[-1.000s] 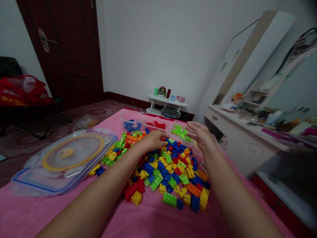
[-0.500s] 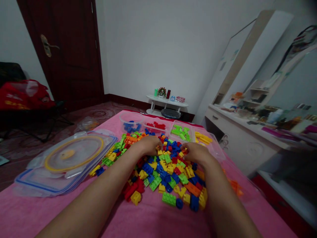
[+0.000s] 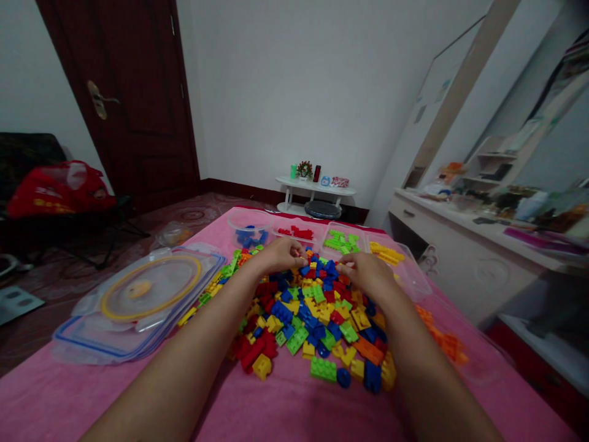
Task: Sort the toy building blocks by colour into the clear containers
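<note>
A heap of mixed toy building bricks (image 3: 317,313) in red, yellow, blue, green and orange covers the middle of the pink-covered table. At the far left part of the heap is my left hand (image 3: 284,254), its fingers curled and the tips close together; whatever they grip is too small to name. My right hand (image 3: 368,270) reaches over the heap's far right part, thumb and fingers bent together in a pinch, with the fingertips down among bricks. Blue and red bricks lie in the gap between the two hands.
Behind the heap stand clear containers: a round one with blue bricks (image 3: 251,235), then red bricks (image 3: 297,232), green bricks (image 3: 341,242) and yellow bricks (image 3: 385,253). Orange bricks (image 3: 444,341) sit in one at right. Stacked lids (image 3: 151,288) lie at left on the pink cloth (image 3: 294,405).
My left hand has moved up and away over the heap, toward the red container. My right hand has shifted slightly away too. The whole view has turned a little.
</note>
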Demonstrator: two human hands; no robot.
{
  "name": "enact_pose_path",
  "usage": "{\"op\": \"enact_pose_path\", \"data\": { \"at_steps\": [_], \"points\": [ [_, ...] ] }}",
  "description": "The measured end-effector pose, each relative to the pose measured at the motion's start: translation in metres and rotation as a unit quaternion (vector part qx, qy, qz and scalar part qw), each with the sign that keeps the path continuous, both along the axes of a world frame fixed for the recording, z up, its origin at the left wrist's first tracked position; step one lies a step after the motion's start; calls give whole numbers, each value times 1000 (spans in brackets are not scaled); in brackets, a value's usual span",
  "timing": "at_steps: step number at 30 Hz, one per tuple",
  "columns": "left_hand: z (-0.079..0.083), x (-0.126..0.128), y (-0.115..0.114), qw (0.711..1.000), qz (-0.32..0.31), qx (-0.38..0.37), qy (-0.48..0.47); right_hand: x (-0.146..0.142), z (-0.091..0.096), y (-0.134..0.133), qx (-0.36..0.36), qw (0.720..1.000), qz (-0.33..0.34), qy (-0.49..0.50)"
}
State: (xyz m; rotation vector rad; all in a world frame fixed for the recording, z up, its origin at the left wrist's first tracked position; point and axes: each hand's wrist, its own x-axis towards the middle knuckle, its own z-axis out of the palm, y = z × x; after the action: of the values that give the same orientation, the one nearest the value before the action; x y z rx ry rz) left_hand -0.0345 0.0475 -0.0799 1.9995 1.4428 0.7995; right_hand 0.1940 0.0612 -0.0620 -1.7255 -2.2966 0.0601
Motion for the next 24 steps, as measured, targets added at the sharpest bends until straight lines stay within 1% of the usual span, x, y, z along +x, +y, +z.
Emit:
{"op": "enact_pose_path", "data": {
  "at_steps": [2, 3, 5, 7, 9, 10, 11, 13, 14, 15, 16, 17, 18, 20, 21, 22, 24],
  "points": [
    [2, 2, 0, 993, 3, -38, -114, -2, 1, 0, -26, 997, 32, 63],
    [3, 3, -1, 983, 6, -65, -173, -3, 0, 1, -43, 993, 54, 96],
    [6, 5, -5, 954, 21, -116, -276, -6, -1, 1, -65, 981, 95, 157],
    [7, 8, -8, 930, 40, -145, -335, -10, -2, -1, -69, 969, 106, 211],
    [8, 10, -10, 922, 46, -155, -353, -16, -2, -3, -77, 953, 89, 278],
    [8, 11, -10, 921, 45, -156, -354, -20, -2, -4, -92, 938, 77, 324],
    [8, 12, -10, 921, 44, -155, -354, -23, -2, -6, -114, 917, 69, 377],
    [9, 13, -10, 926, 35, -144, -347, -30, -3, -8, -160, 859, 67, 482],
    [9, 14, -10, 933, 30, -134, -332, -33, -4, -8, -179, 831, 68, 522],
    [10, 14, -9, 945, 27, -117, -305, -36, -5, -8, -191, 810, 68, 550],
    [11, 14, -9, 960, 29, -91, -264, -37, -6, -9, -197, 797, 67, 567],
    [12, 13, -8, 975, 39, -56, -211, -38, -7, -8, -200, 791, 64, 575],
    [14, 13, -8, 987, 52, -16, -150, -39, -8, -8, -201, 789, 61, 577],
    [16, 12, -8, 996, 76, 43, -36, -39, -12, -7, -200, 801, 59, 561],
    [17, 11, -9, 996, 74, 49, 8, -39, -14, -5, -199, 813, 62, 543],
    [18, 10, -10, 996, 64, 38, 42, -38, -18, -4, -196, 830, 71, 518],
    [18, 7, -12, 995, 33, -3, 99, -37, -26, 0, -174, 872, 107, 444]
  ]
}}
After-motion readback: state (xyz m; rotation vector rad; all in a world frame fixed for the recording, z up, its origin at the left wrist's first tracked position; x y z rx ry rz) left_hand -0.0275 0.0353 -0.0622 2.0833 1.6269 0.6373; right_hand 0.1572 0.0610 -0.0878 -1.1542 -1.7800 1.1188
